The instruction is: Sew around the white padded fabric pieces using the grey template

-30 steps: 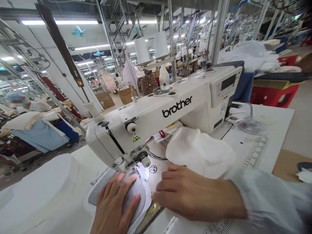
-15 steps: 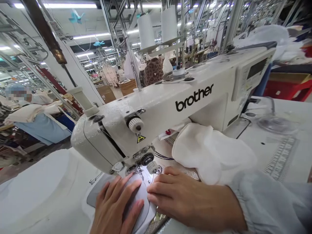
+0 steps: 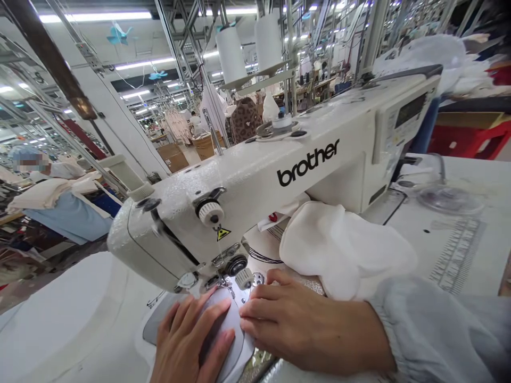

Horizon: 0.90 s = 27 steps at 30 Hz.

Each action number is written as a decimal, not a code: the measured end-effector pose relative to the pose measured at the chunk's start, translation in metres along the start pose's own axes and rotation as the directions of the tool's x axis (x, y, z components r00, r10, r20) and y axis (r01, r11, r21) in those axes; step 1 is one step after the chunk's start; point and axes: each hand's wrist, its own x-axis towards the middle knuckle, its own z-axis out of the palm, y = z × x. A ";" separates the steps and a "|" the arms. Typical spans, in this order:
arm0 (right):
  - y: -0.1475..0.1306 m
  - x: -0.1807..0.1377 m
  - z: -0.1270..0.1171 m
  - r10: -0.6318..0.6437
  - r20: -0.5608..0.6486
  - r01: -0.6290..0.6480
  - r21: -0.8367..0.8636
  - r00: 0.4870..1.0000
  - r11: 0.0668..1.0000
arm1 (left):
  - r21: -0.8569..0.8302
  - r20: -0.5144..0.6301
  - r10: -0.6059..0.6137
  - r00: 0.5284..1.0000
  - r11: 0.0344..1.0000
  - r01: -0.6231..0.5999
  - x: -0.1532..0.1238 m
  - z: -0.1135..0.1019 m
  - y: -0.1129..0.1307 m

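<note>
My left hand (image 3: 195, 335) lies with fingers spread on a grey rounded flat piece (image 3: 231, 346), which rests on white fabric (image 3: 245, 354) under the sewing machine's head. Its fingertips are close to the lit presser foot (image 3: 229, 287). My right hand (image 3: 303, 322) is closed, fingers bent and pressed together, with the tips at the white fabric's right edge beside the needle plate. What lies under its fingers is mostly hidden. The white Brother sewing machine (image 3: 255, 175) spans the view above both hands.
Bunched white fabric (image 3: 319, 244) sits under the machine's arm, behind my right hand. A printed ruler (image 3: 459, 250) and a clear round dish (image 3: 451, 199) are on the table at right. Thread cones (image 3: 231, 56) stand behind. At far left is another person (image 3: 30, 159).
The view has shifted slightly, so the machine appears a little further left. Both hands keep nearly the same place and pose at the presser foot.
</note>
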 end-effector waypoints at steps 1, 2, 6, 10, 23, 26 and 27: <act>0.000 0.000 0.000 0.003 0.004 -0.003 0.001 1.000 1.000 | 0.003 0.001 0.013 1.000 1.000 -0.013 0.001 0.000 -0.001; 0.000 0.001 0.000 0.006 0.002 -0.006 -0.001 1.000 1.000 | 0.008 0.008 0.046 0.999 0.999 -0.046 0.001 0.000 -0.002; -0.001 0.004 0.001 0.032 -0.004 -0.032 -0.006 0.999 0.999 | 0.006 0.006 0.058 0.998 0.998 -0.058 0.003 -0.001 -0.006; 0.000 0.006 0.001 0.068 -0.002 -0.068 0.015 0.998 0.998 | -0.026 0.025 0.028 0.999 0.999 -0.028 0.006 -0.002 -0.007; 0.003 0.007 0.004 0.101 -0.005 -0.101 -0.009 0.995 0.995 | -0.110 0.001 -0.092 0.996 0.990 0.091 0.007 0.000 0.000; 0.003 0.007 0.002 0.107 0.013 -0.107 -0.003 0.994 0.994 | -0.099 0.022 -0.042 0.999 0.994 0.044 0.008 -0.002 -0.005; 0.003 0.008 0.001 0.103 0.016 -0.103 0.002 0.995 0.995 | -0.095 0.034 -0.008 0.999 0.995 0.011 0.008 -0.003 -0.008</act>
